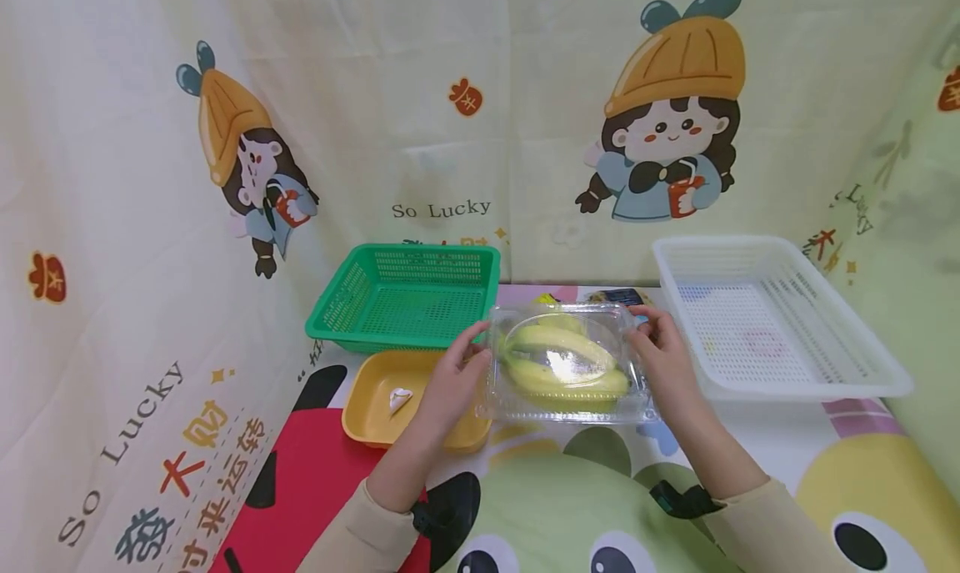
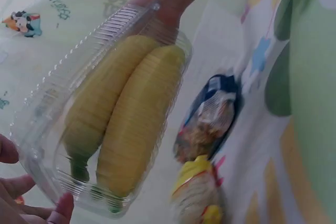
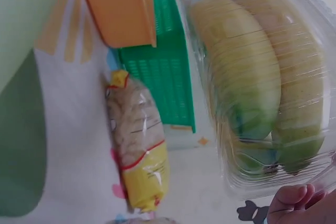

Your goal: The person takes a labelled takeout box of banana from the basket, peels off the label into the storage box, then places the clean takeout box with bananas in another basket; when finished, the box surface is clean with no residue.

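A clear plastic clamshell box (image 1: 566,402) with yellow bananas (image 1: 555,339) inside is held above the table between the two hands. My left hand (image 1: 452,385) grips its left end; in the left wrist view the fingertips (image 2: 64,208) press against the clear plastic. At the opposite end my right hand (image 1: 666,352) holds the box, with thumb and fingers around its upper right corner. The lid looks closed. From the right wrist view, the bananas (image 3: 239,61) show green ends through the ribbed plastic.
A green basket (image 1: 318,327) stands back left, with an orange-yellow bin (image 1: 360,435) before it holding a small white piece (image 1: 399,399). At right is a white basket (image 1: 795,389). A yellow-ended packet (image 3: 139,135) and a dark-ended packet (image 2: 210,111) lie behind the box.
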Demonstrator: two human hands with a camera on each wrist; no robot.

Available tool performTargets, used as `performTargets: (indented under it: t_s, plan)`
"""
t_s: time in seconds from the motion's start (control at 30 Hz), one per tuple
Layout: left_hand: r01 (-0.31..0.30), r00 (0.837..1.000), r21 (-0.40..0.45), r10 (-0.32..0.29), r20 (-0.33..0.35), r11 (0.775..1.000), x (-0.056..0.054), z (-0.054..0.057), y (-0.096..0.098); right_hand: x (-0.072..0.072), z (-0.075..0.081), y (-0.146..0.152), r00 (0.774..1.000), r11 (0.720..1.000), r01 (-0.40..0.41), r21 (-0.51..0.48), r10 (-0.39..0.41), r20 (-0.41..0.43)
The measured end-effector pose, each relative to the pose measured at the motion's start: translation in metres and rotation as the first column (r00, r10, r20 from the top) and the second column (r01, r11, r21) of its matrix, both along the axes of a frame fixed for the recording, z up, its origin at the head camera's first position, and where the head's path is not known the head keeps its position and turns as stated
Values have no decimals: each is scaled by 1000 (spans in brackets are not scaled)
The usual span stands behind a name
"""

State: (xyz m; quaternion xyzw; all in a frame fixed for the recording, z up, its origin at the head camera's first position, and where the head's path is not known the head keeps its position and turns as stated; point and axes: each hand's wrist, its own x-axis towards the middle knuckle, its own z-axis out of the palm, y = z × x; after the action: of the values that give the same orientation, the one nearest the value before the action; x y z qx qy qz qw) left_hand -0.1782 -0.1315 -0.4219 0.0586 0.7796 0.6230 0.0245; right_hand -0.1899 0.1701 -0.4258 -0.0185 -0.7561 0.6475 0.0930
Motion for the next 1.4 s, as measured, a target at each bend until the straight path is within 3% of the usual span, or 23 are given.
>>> performTargets:
  t_s: [0.2,0.43,0.8,1.03,1.17,1.27,1.4]
  plan:
    - [-78,997,46,78,-1,996,-17,14,-22,-24,13,-21,1000,1000,-17,6,17,8]
    - [-197,979,-29,194,-68,980,-37,22,-48,-57,26,-48,995,997,-58,53,54,80]
    - [-300,954,-96,296,-49,949,-73,38,-91,-102,39,-94,983,989,-141,36,135,125]
    - [-331,942,-90,335,28,939,-90,41,-113,-116,37,-122,977,982,-184,27,180,112]
    - [-354,933,-106,359,33,929,-100,45,-126,-123,40,-137,971,979,-201,36,194,138]
    - [-352,929,-153,364,58,923,-107,49,-137,-127,41,-147,962,972,-233,30,226,152]
    - [-305,928,-248,345,139,920,-116,51,-151,-132,41,-159,940,957,-291,10,284,189]
